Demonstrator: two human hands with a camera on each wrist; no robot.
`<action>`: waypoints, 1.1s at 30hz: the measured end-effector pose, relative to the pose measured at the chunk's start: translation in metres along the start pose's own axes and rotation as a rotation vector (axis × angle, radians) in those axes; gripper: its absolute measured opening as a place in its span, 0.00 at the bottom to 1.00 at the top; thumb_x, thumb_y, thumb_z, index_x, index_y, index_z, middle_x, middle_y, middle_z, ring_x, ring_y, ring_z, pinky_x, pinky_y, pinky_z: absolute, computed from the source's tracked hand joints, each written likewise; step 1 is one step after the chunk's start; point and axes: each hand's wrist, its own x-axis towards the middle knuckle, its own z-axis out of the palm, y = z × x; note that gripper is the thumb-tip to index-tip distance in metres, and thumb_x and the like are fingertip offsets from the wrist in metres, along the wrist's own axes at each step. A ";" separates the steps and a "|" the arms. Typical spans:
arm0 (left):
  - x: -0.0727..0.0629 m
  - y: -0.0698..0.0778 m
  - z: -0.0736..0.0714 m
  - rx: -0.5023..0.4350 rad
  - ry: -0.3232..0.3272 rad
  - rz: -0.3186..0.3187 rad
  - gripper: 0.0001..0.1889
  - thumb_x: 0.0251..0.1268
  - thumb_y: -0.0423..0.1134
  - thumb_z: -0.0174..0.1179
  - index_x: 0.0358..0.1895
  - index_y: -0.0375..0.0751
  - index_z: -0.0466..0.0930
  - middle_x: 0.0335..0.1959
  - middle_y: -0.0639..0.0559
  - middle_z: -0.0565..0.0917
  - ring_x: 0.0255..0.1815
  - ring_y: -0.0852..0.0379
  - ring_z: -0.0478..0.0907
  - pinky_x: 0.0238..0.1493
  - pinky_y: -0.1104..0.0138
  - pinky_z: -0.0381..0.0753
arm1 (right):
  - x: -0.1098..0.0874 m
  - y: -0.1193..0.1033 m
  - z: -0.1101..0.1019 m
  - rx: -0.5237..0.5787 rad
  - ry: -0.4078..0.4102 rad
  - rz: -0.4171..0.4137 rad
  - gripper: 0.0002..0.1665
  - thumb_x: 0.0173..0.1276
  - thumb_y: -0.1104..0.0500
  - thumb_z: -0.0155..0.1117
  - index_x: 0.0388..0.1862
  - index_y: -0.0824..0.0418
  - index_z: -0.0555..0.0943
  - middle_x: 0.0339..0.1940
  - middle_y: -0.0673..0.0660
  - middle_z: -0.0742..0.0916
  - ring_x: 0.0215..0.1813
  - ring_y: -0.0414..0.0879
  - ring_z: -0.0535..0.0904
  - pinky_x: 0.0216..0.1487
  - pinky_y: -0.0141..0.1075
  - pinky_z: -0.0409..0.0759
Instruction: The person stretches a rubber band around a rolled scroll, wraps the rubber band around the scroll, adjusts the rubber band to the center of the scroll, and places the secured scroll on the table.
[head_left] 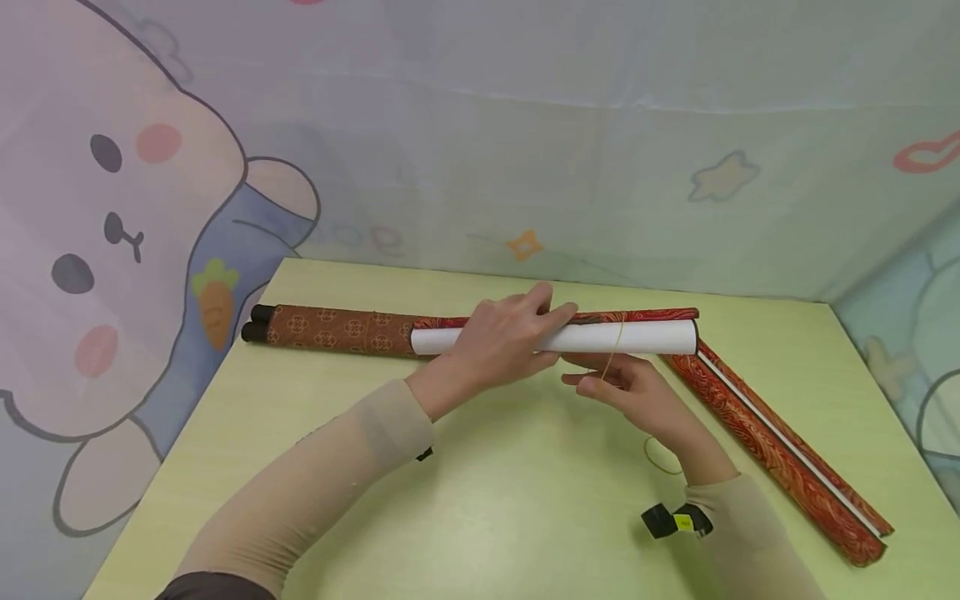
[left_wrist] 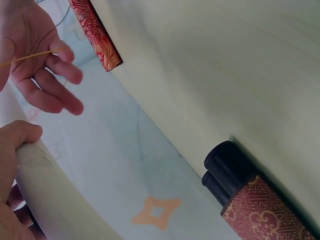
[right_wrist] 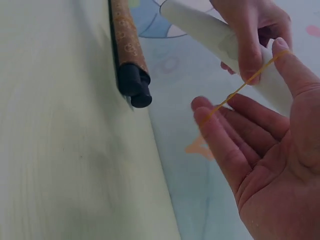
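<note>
My left hand (head_left: 498, 337) grips a rolled scroll (head_left: 652, 337) with white paper and a red patterned edge, held level above the table. Below the scroll's right part is my right hand (head_left: 645, 393), palm turned up and fingers spread. A thin yellow rubber band (right_wrist: 239, 89) stretches between its thumb and index finger. In the head view the band crosses the front of the scroll. Whether it loops fully around the roll cannot be told. The left hand's fingers (left_wrist: 22, 132) are partly hidden behind the paper in the left wrist view.
A brown patterned scroll (head_left: 322, 329) with black rod ends lies at the table's back left. Red patterned scroll (head_left: 780, 458) lies slanted on the right. Another thin yellow band (head_left: 660, 458) is near the right wrist. A printed curtain (head_left: 465, 125) hangs behind the table (head_left: 480, 517).
</note>
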 end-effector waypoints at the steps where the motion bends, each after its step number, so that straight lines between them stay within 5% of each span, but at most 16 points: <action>1: 0.000 0.001 0.000 0.000 -0.002 -0.004 0.23 0.63 0.48 0.77 0.60 0.49 0.84 0.41 0.49 0.77 0.24 0.56 0.79 0.18 0.65 0.77 | 0.000 0.001 0.000 -0.025 0.002 0.010 0.32 0.82 0.62 0.63 0.81 0.63 0.69 0.75 0.67 0.79 0.65 0.62 0.86 0.62 0.36 0.84; 6: 0.000 0.005 0.001 0.002 0.013 -0.038 0.23 0.64 0.48 0.76 0.61 0.47 0.85 0.41 0.49 0.77 0.22 0.56 0.78 0.18 0.65 0.78 | -0.001 0.003 0.000 -0.128 0.017 0.047 0.30 0.85 0.59 0.59 0.81 0.67 0.69 0.74 0.72 0.79 0.65 0.71 0.83 0.59 0.43 0.88; 13: 0.000 0.015 0.003 -0.009 0.099 -0.081 0.19 0.64 0.43 0.73 0.56 0.44 0.86 0.37 0.48 0.77 0.20 0.57 0.76 0.16 0.65 0.78 | 0.004 -0.001 0.003 -0.211 0.064 0.097 0.38 0.84 0.54 0.62 0.84 0.64 0.62 0.76 0.76 0.75 0.59 0.68 0.87 0.56 0.51 0.89; 19: -0.001 0.018 0.007 -0.013 0.121 -0.116 0.18 0.64 0.42 0.73 0.55 0.42 0.86 0.37 0.47 0.77 0.20 0.56 0.78 0.17 0.64 0.80 | 0.002 0.002 0.009 -0.275 0.125 0.121 0.48 0.83 0.53 0.63 0.90 0.55 0.47 0.82 0.74 0.67 0.71 0.66 0.80 0.64 0.56 0.83; 25: -0.001 0.020 0.011 -0.009 0.104 -0.173 0.20 0.64 0.44 0.74 0.58 0.44 0.86 0.39 0.46 0.79 0.21 0.56 0.81 0.19 0.65 0.82 | 0.004 0.011 0.018 -0.192 0.226 0.084 0.68 0.80 0.57 0.68 0.86 0.30 0.21 0.87 0.72 0.54 0.73 0.70 0.76 0.65 0.53 0.82; 33: 0.005 0.028 0.011 -0.086 0.003 -0.265 0.21 0.68 0.47 0.73 0.61 0.44 0.87 0.40 0.46 0.79 0.20 0.55 0.78 0.20 0.64 0.82 | 0.002 0.021 0.023 -0.251 0.451 0.064 0.82 0.73 0.56 0.76 0.80 0.34 0.09 0.89 0.68 0.47 0.69 0.68 0.81 0.65 0.51 0.81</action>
